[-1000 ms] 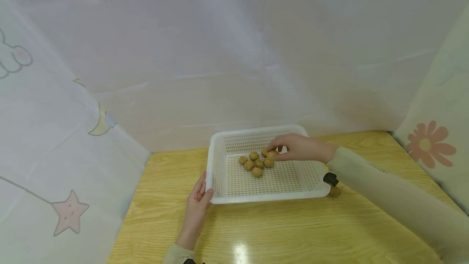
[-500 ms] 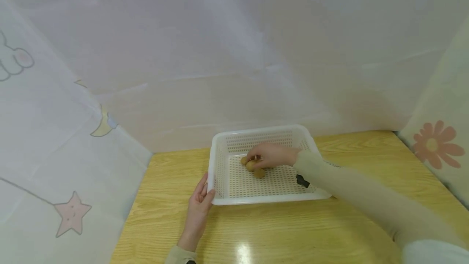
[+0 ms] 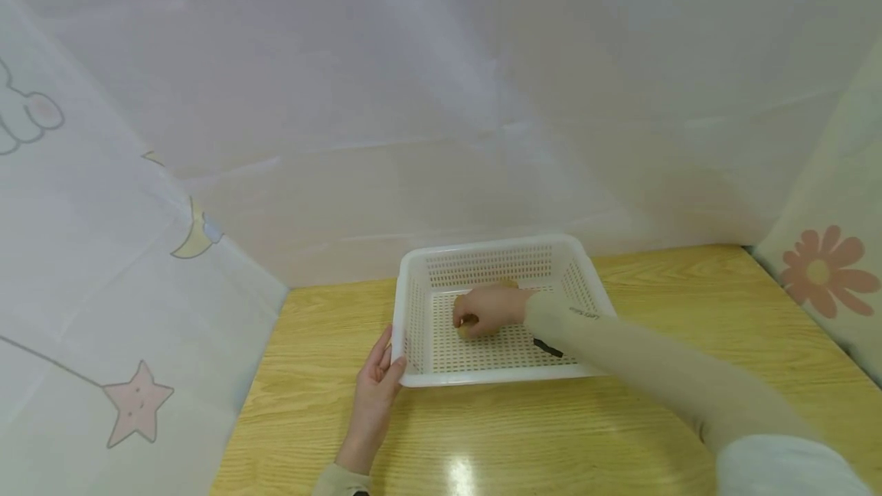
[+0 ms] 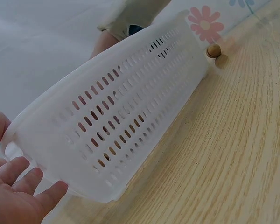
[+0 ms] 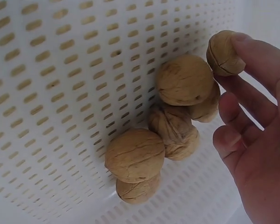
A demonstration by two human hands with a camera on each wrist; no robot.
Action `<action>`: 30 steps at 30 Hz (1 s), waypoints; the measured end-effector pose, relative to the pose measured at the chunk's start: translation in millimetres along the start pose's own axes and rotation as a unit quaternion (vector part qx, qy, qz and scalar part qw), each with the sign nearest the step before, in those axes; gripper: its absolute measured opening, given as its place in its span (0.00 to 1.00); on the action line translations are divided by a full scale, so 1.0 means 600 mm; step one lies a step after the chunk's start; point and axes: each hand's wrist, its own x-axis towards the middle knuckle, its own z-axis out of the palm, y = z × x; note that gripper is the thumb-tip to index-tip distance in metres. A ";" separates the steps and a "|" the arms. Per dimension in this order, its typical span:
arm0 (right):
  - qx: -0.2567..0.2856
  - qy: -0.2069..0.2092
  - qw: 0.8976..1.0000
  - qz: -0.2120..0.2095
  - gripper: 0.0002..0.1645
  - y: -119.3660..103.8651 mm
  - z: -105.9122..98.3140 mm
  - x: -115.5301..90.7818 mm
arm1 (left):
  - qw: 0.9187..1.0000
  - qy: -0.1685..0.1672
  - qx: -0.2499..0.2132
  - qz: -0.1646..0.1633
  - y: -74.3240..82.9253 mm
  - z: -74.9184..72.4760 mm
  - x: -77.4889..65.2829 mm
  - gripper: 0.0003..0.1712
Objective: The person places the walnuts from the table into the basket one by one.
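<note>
A white slotted plastic basket stands on the wooden table. My left hand grips its left rim, thumb on the edge; in the left wrist view, that hand's fingers lie along the outer side. Inside the basket, my right hand pinches a walnut between thumb and fingers. Several more walnuts lie clustered on the slotted floor beside the hand. From the head view the hand covers most of them; one walnut shows behind it.
On the wooden table, a lone walnut lies outside the basket, beyond its far end. Pale printed sheeting rises behind the table and along both sides.
My right hand has travelled left and nearer across the basket, from the back walnuts to those at the front of the cluster. The left hand keeps its hold on the rim.
</note>
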 end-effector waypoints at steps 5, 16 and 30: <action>-0.028 -0.003 1.000 0.003 0.07 -0.008 -0.003 -0.004 | 1.000 -0.001 -0.001 0.001 0.001 0.001 0.000 0.39; 0.061 0.006 0.998 0.022 0.05 -0.006 -0.029 -0.030 | 1.000 0.004 -0.001 -0.005 0.000 0.001 -0.001 0.39; 0.053 0.055 0.997 -0.030 0.08 0.005 -0.094 -0.124 | 1.000 0.011 -0.008 -0.016 0.006 0.001 -0.003 0.39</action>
